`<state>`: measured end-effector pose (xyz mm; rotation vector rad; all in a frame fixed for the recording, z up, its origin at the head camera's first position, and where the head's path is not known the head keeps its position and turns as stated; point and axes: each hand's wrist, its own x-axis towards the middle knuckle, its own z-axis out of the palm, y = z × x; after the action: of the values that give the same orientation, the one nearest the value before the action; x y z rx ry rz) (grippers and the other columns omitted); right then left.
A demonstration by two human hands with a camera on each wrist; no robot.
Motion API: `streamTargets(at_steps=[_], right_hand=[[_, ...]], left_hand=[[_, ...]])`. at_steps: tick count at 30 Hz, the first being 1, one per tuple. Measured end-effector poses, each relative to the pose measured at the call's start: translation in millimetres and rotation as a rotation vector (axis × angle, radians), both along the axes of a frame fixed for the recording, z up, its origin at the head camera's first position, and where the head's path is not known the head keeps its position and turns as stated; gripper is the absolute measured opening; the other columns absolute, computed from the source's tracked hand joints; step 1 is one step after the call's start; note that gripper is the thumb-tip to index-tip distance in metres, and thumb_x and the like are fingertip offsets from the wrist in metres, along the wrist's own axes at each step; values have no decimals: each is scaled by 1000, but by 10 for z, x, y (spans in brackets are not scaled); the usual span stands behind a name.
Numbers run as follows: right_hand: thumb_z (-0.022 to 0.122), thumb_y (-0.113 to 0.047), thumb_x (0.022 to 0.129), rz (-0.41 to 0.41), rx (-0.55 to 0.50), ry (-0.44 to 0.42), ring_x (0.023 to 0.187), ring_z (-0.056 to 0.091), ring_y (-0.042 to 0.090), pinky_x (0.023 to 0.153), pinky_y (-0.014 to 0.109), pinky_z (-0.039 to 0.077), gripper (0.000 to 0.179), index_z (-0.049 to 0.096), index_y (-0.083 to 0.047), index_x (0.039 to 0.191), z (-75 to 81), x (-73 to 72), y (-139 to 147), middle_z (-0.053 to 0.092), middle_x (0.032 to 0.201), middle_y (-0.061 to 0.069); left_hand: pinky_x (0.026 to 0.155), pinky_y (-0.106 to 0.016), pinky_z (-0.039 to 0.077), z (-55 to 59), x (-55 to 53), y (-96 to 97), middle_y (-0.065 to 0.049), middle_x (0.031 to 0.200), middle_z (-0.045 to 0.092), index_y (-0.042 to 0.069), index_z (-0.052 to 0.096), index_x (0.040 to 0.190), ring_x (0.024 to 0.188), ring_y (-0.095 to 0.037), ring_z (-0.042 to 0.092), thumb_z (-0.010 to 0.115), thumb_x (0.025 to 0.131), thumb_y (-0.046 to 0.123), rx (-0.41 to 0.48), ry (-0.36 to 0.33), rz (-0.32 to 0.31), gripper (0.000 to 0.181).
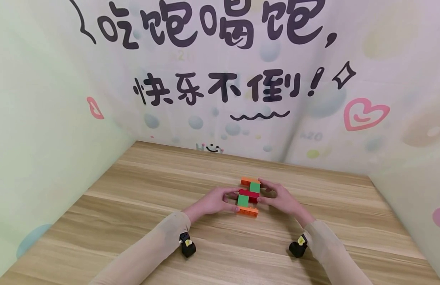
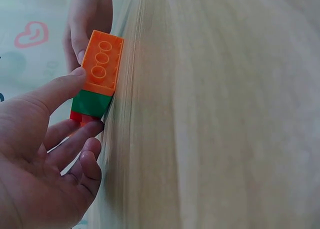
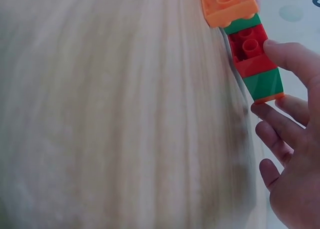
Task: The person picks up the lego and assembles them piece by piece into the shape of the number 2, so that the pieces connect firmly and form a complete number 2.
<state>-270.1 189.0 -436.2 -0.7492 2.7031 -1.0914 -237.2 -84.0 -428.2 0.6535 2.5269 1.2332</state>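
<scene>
A zigzag assembly of toy building bricks lies on its side on the table. From near to far it runs: orange brick, green brick, red brick, green brick, orange brick. My left hand grips it from the left, thumb on the near orange brick and fingers by the red one. From the right, my right hand holds it with the thumb on the red brick and fingers at the far orange end. Hollow undersides with round tubes face the wrist cameras.
The wood-grain table meets a printed cloth backdrop with black lettering at the back. Pale cloth walls stand left and right. A small black camera sits at the left wrist, another black camera at the right.
</scene>
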Motion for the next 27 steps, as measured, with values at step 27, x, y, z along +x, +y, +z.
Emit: streamTargets(at_steps=[27], right_hand=[[69,-32,92,-13,-14,-33,128,54,38,110,59,39,67,43,-5,148,-3,24,23,57,142,18]], left_hand=[[63,-22,40,33,-28,-8,-8,133,66,21,54,142,71,-11,49,80,83,30,-14,-26,-4,66]])
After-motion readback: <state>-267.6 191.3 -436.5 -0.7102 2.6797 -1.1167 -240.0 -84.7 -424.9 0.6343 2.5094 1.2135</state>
